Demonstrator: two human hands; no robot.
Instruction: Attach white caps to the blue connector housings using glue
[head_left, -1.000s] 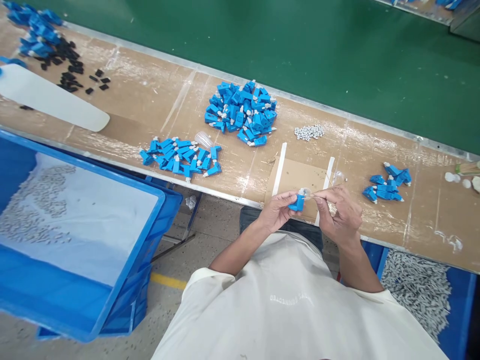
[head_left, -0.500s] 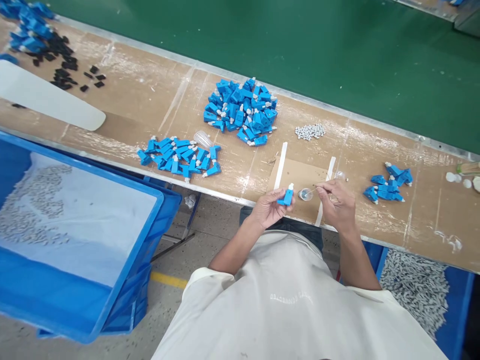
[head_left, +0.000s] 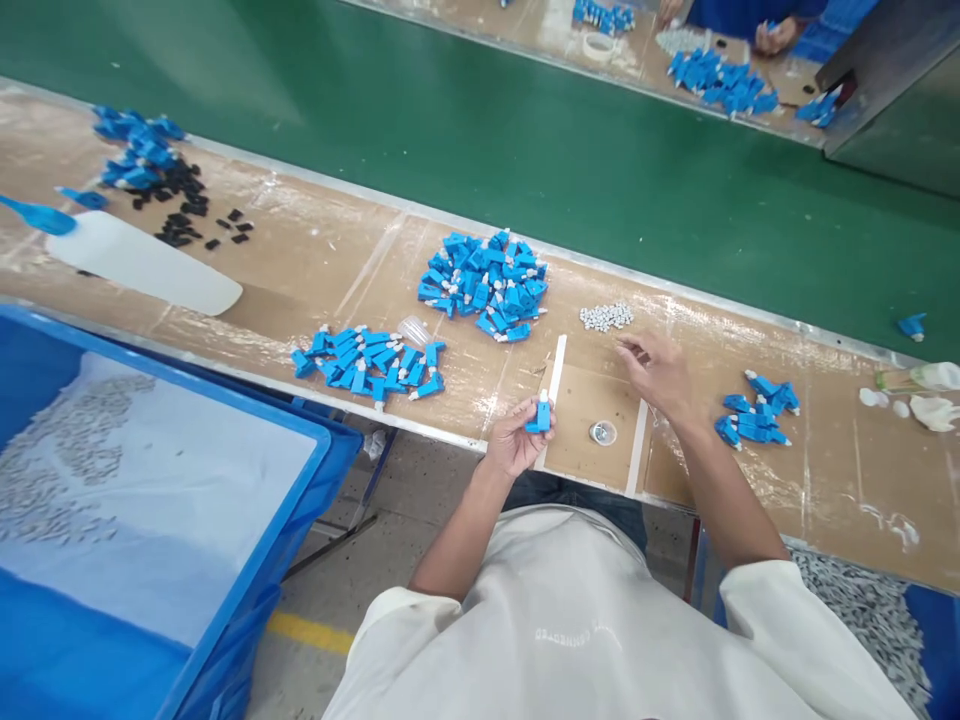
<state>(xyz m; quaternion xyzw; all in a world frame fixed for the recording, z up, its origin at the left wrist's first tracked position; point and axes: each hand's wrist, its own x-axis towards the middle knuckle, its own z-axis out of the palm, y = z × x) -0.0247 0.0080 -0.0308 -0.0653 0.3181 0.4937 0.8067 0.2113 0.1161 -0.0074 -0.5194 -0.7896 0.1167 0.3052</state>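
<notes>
My left hand point(head_left: 516, 440) grips a small blue plastic part point(head_left: 539, 416) with a white tip pointing up, above the front edge of the table. My right hand point(head_left: 660, 375) is over the table, its fingers curled and their tips just short of a pile of small grey-white pellets point(head_left: 606, 317). What those fingers hold, if anything, is too small to make out. Between the hands, a small clear cup point(head_left: 602, 432) stands on a cardboard sheet point(head_left: 592, 395) edged by white tape strips. Beyond my left hand lies a large heap of similar blue parts point(head_left: 487, 285).
More blue parts lie in a group at left point(head_left: 367, 360) and a smaller group at right point(head_left: 757, 410). A white paddle-shaped object point(head_left: 142, 265) and black pieces point(head_left: 180, 205) are far left. Blue bins point(head_left: 319, 450) flank me. Across the green floor, a person's hand point(head_left: 776, 37) works at another table.
My right hand has left the cup, where it held a thin stick, and moved toward the pellets. My left hand keeps the blue part, shifted slightly left. The view has tilted up.
</notes>
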